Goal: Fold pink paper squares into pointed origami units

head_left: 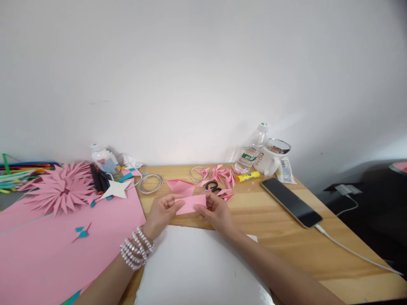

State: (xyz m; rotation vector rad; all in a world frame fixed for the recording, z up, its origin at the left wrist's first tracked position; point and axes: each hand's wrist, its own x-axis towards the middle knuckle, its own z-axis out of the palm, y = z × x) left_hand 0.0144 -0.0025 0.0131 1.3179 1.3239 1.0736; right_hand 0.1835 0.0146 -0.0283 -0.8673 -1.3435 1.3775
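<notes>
A small pink paper rectangle is held up between my two hands, above the far edge of a white board. My left hand pinches its left end, thumb in front and fingers behind. On the right end, my right hand grips it the same way. Just beyond the hands lie a folded pink paper piece, black-handled scissors and several folded pink paper pieces. A pearl bracelet circles my left wrist.
Large pink paper sheets cover the left side, with a spiky pink paper flower and a white star. At right are a water bottle, mug, glue stick and phone with a white cable.
</notes>
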